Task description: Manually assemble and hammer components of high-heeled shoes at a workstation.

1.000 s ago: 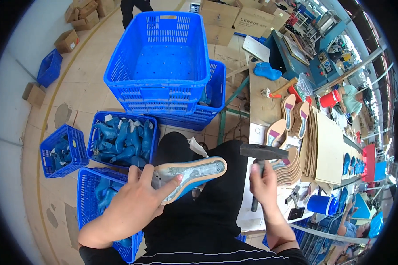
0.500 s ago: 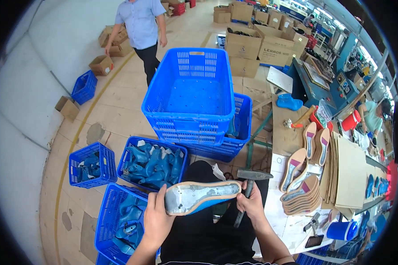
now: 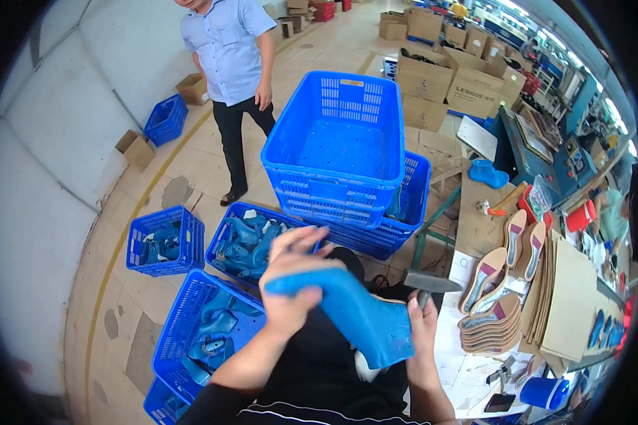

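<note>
A blue shoe last (image 3: 365, 319) is in front of my lap, its smooth upper side facing me and its toe to the left. A thin pale insole edge shows along its far side. My left hand (image 3: 290, 287) is around the toe end, thumb across the front, fingers blurred by motion. At the heel end, my right hand (image 3: 422, 329) grips a hammer (image 3: 432, 282) upright by its handle and touches the last. The hammer's steel head sticks out above that hand; most of its handle is hidden.
Blue crates of lasts (image 3: 205, 312) stand to my left, beside a tall stacked crate (image 3: 333, 177) ahead. On the right, a workbench (image 3: 475, 382) bears stacked insoles (image 3: 490, 326), cardboard sheets (image 3: 581, 290) and a loose blue last (image 3: 488, 173). A person (image 3: 230, 64) stands ahead on the left.
The last has turned over from its insole side to its blue upper side, its heel end now to the right. The hammer has shifted slightly right. The person has come into fuller view.
</note>
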`<move>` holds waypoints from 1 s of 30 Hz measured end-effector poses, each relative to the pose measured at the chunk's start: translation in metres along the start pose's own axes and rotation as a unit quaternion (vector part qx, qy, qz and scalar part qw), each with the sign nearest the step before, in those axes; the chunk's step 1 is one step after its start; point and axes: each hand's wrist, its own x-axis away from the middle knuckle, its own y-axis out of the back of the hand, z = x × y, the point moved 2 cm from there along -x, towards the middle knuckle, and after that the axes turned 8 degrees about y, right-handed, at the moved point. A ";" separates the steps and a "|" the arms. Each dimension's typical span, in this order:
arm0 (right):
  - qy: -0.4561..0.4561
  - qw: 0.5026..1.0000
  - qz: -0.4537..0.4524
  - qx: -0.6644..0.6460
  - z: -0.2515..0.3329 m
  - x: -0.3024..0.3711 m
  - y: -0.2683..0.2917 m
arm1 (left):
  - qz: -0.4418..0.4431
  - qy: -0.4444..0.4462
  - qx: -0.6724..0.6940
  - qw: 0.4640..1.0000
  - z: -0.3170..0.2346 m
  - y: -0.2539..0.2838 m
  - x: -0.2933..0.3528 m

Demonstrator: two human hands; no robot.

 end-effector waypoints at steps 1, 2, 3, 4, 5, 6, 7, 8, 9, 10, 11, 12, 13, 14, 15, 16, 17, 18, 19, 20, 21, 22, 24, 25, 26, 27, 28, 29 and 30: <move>-0.019 1.000 -0.014 -0.018 -0.001 0.005 -0.005 | 0.011 0.060 0.054 0.997 -0.007 -0.013 -0.008; -0.066 0.996 -0.023 -0.051 0.001 0.014 -0.014 | 0.005 0.074 0.048 0.996 -0.001 -0.013 -0.015; -0.086 0.992 -0.040 -0.085 0.005 0.022 -0.027 | 0.025 0.061 0.090 0.994 0.000 -0.022 -0.027; -0.106 0.989 -0.043 -0.098 0.002 0.028 -0.027 | 0.038 0.093 0.106 0.989 0.003 -0.026 -0.032; -0.125 0.985 -0.046 -0.111 -0.001 0.034 -0.026 | 0.051 0.126 0.122 0.983 0.006 -0.031 -0.035; -0.131 0.983 -0.048 -0.118 -0.001 0.042 -0.024 | 0.052 0.125 0.128 0.982 0.011 -0.034 -0.036; -0.138 0.981 -0.050 -0.125 0.000 0.047 -0.021 | 0.060 0.158 0.126 0.978 0.020 -0.037 -0.038; -0.140 0.981 -0.059 -0.123 0.000 0.049 -0.018 | 0.067 0.191 0.122 0.972 0.028 -0.040 -0.038; -0.138 0.981 -0.063 -0.121 0.001 0.052 -0.015 | 0.070 0.192 0.126 0.971 0.034 -0.043 -0.037; -0.137 0.980 -0.077 -0.119 0.002 0.054 -0.012 | 0.071 0.213 0.130 0.966 0.040 -0.047 -0.036; -0.137 0.979 -0.092 -0.117 0.002 0.056 -0.008 | 0.071 0.233 0.133 0.961 0.045 -0.050 -0.034; -0.135 0.979 -0.097 -0.115 0.002 0.057 -0.003 | 0.075 0.236 0.136 0.959 0.049 -0.054 -0.034; -0.138 0.978 -0.104 -0.117 0.001 0.057 0.002 | 0.076 0.241 0.131 0.958 0.052 -0.058 -0.033; -0.141 0.977 -0.111 -0.118 -0.001 0.058 0.008 | 0.076 0.247 0.126 0.958 0.056 -0.062 -0.032; -0.141 0.976 -0.114 -0.117 -0.002 0.058 0.012 | 0.078 0.249 0.128 0.957 0.059 -0.063 -0.030; -0.140 0.977 -0.111 -0.119 -0.002 0.059 0.017 | 0.092 0.250 0.121 0.956 0.062 -0.065 -0.027; -0.141 0.977 -0.105 -0.121 -0.004 0.060 0.022 | 0.105 0.251 0.114 0.955 0.065 -0.066 -0.025; -0.146 0.977 -0.101 -0.118 -0.010 0.060 0.028 | 0.116 0.239 0.099 0.959 0.061 -0.065 -0.022; -0.144 0.980 -0.103 -0.095 -0.016 0.063 0.038 | 0.121 0.226 0.082 0.963 0.057 -0.064 -0.018; -0.143 0.982 -0.102 -0.071 -0.023 0.065 0.044 | 0.130 0.187 0.039 0.973 0.056 -0.062 -0.016; -0.157 0.982 -0.083 -0.062 -0.031 0.065 0.042 | 0.133 0.147 0.010 0.980 0.061 -0.060 -0.012; -0.149 0.973 -0.168 -0.053 -0.036 0.066 0.045 | 0.129 0.142 0.002 0.982 0.067 -0.060 -0.006; -0.127 0.982 -0.134 -0.041 -0.041 0.075 0.073 | 0.099 0.151 0.021 0.983 0.072 -0.065 0.007; -0.147 0.958 -0.244 -0.019 -0.037 0.078 0.072 | 0.093 0.151 0.040 0.983 0.078 -0.070 0.010; -0.058 0.990 -0.126 -0.027 -0.066 0.084 0.127 | 0.070 0.118 0.017 0.990 0.075 -0.071 0.011; -0.060 0.982 -0.177 0.042 -0.094 0.090 0.191 | 0.088 0.129 0.020 0.988 0.069 -0.075 0.010; -0.088 0.978 -0.173 0.079 -0.077 0.095 0.192 | 0.068 0.149 0.018 0.986 0.068 -0.062 0.013; -0.145 0.953 -0.142 0.226 -0.101 0.108 0.273 | 0.074 0.163 0.038 0.983 0.065 -0.065 0.009; -0.177 0.937 -0.116 0.278 -0.054 0.108 0.194 | 0.012 0.142 -0.001 0.990 0.067 -0.042 0.015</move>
